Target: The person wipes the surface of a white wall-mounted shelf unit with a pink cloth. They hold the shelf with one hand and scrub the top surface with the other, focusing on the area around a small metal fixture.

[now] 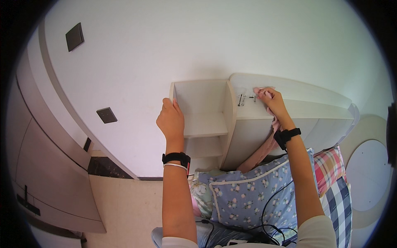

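My left hand (171, 119) grips the upright left side panel of a pale wooden shelf unit (201, 99) that stands against the wall. In my right hand (274, 104) is a pink cloth (263, 90), pressed onto the headboard ledge (252, 113). A long tail of the cloth hangs down over the headboard's front, behind the pillows. Just left of that hand, several small dark slender items (240, 99), too small to name surely, rest on the ledge beside a clear, hard-to-make-out object. Both wrists wear black bands.
Below the headboard lie a blue floral pillow (248, 198) and a plaid pillow (329, 169). Black cables (263, 210) run across my lap. A round white panel (369, 175) is at the right. Dark wall plates (106, 115) are on the left wall, near a door (55, 173).
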A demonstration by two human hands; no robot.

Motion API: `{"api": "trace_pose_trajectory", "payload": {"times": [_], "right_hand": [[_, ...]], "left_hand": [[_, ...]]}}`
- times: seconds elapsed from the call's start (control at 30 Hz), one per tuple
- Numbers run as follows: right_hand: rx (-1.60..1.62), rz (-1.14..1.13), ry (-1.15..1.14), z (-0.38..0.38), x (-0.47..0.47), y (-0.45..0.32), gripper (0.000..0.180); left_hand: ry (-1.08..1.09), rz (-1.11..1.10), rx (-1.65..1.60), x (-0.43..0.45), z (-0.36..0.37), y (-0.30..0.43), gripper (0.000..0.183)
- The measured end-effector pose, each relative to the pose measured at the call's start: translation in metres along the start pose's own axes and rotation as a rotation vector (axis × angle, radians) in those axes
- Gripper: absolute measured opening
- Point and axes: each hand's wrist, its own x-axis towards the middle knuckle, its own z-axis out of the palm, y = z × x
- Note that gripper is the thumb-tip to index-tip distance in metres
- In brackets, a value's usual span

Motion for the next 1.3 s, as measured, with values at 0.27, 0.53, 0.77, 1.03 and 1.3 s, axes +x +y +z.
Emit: {"api": "trace_pose_trajectory", "payload": {"times": [0.27,0.53,0.77,1.03,1.3], "right_hand": [[-0.325,-0.123,0.253,-0.004,0.007,0.034,0.027],[-0.165,-0.271,0.385,0.005,0.007,0.027,0.006],[-0.576,0.089,0.123,0.013,0.005,0.001,0.022],[-0.601,0.038,-0.077,-0.001,0.02,0.027,0.027],[-0.302,-0.007,-0.072,-0.002,0.017,0.03,0.011]], "left_hand": [[0.055,0.033,0.032,0.0,0.003,0.001,0.024],[0.064,0.042,0.036,0.0,0.001,0.0,0.023],[0.02,0.011,0.029,0.0,0.001,-0.003,0.023],[0.01,0.002,0.011,0.0,0.001,0.001,0.023],[0.035,0.02,0.03,0.0,0.003,-0.002,0.023]]}}
